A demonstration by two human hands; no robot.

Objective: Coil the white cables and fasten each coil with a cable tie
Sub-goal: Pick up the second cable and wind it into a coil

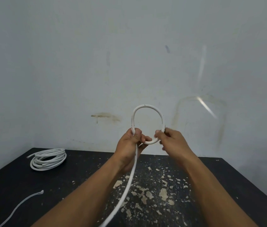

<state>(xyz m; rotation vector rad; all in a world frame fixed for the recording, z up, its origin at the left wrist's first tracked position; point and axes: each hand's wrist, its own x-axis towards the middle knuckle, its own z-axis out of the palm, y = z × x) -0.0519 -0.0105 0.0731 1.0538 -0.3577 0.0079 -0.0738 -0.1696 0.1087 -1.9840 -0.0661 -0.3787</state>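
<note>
Taking the dark table (83, 163) as the landmark: at its far left corner lies a finished white coil (48, 158), not visibly tied. Nearer the front left edge lies a white cable tie (23, 204), untouched. Above the table's middle, the left hand (130, 141) is closed on the cable (147, 123), pinching the base of a first loop, while the free length hangs down past the table's front edge. The right hand (172, 140), also closed, grips the loop's right side. To coil well, I judge each new turn should match this loop's width and be gathered under the left thumb, letting the cable twist freely. Nothing blocks the hands; the peeling table surface below is bare.
</note>
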